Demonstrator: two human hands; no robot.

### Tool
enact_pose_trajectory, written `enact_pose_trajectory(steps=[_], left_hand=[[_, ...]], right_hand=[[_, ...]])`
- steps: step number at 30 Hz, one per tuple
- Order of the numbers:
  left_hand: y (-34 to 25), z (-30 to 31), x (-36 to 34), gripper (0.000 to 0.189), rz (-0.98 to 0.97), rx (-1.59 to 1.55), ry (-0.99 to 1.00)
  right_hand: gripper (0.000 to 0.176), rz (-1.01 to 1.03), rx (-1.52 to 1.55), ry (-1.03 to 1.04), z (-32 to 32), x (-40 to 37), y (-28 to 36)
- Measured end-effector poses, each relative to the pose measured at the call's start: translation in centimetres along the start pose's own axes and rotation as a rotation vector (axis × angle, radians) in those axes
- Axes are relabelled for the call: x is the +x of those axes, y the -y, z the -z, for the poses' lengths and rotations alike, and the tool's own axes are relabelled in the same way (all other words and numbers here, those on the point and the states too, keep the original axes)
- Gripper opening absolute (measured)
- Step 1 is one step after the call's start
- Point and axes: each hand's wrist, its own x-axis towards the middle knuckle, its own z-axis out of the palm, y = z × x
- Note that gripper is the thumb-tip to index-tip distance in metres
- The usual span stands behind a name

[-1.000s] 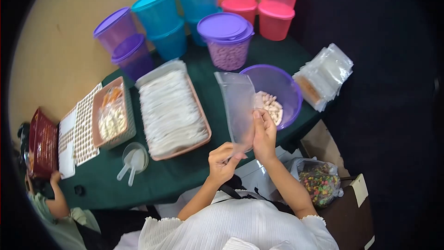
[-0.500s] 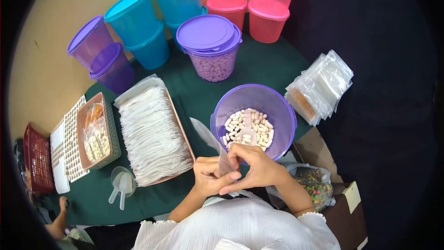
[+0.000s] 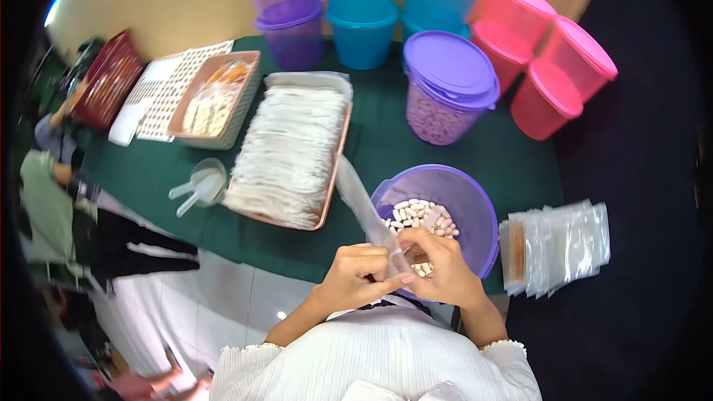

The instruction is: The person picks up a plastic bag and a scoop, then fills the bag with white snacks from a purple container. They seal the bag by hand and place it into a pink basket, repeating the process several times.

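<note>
A thin, translucent plastic bag [image 3: 362, 197] is pinched in both my hands, its far end sticking up to the upper left. My left hand [image 3: 358, 276] grips it from the left with fingers curled, and my right hand [image 3: 442, 271] closes on its near end. Whether anything is inside the bag I cannot make out. Just beyond and under my right hand stands an open purple tub [image 3: 484, 223]. Pale, capsule-shaped pieces [image 3: 411, 212] lie in its bottom, along with a pale pink scoop [image 3: 431, 217], partly hidden by my hand.
Left of the tub is a tray of stacked white packets [image 3: 293, 148], with scoops in a clear cup [image 3: 206, 183] beside it. A lidded purple tub [image 3: 449, 89], teal tubs [image 3: 364, 37] and pink tubs [image 3: 546, 96] stand behind. Clear bags [image 3: 561, 245] lie right. Another person [image 3: 56, 208] is at left.
My view has turned left, so the table's things sit further right and more of the other person and floor shows. Both hands still hold the plastic bag.
</note>
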Motion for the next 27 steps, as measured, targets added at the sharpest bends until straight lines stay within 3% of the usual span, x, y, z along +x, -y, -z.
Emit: enact_pose_trajectory(steps=[3, 7, 10, 12, 13, 16, 18, 20, 22, 27], left_hand=[[-0.9, -1.4, -0.6, 0.041, -0.062, 0.111, -0.092], [-1.5, -3.6, -2.0, 0.038, -0.025, 0.240, -0.309], [-2.0, -3.9, -3.4, 0.034, 0.068, 0.299, -0.394], [-2.6, -3.5, -3.6, 0.025, -0.056, 0.348, -0.563], [-2.2, -3.5, -4.2, 0.028, -0.072, 0.279, -0.711], [-1.7, -2.1, -5.0, 0.049, 0.020, 0.550, -1.012], [-1.3, -1.3, -4.4, 0.054, 0.117, 0.429, -0.968], [-0.9, -0.5, -4.5, 0.059, 0.243, 0.335, -0.804], [-0.9, -1.0, -3.8, 0.049, 0.243, -0.028, -0.887], [-0.9, -0.6, -3.1, 0.042, 0.119, 0.048, -0.871]], right_hand=[[0.030, 0.117, -0.148, -0.277, 0.4, -0.3, -0.5], [0.026, 0.162, -0.148, -0.354, 0.9, -0.3, -1.3], [0.024, 0.211, -0.110, -0.230, 1.1, -0.5, -1.7], [0.024, 0.191, -0.060, -0.180, 1.8, -0.8, -2.4], [0.024, 0.161, -0.028, -0.157, 2.1, -0.8, -2.5], [0.012, 0.153, 0.240, -0.219, 2.7, -0.6, -2.2], [0.007, 0.115, 0.290, -0.237, 3.0, -1.1, -2.8], [0.023, 0.012, 0.475, -0.203, 3.3, -1.4, -2.8], [0.023, 0.006, 0.469, -0.221, 3.3, -1.6, -3.0], [0.011, 0.024, 0.428, -0.324, 3.1, -1.6, -2.6]])
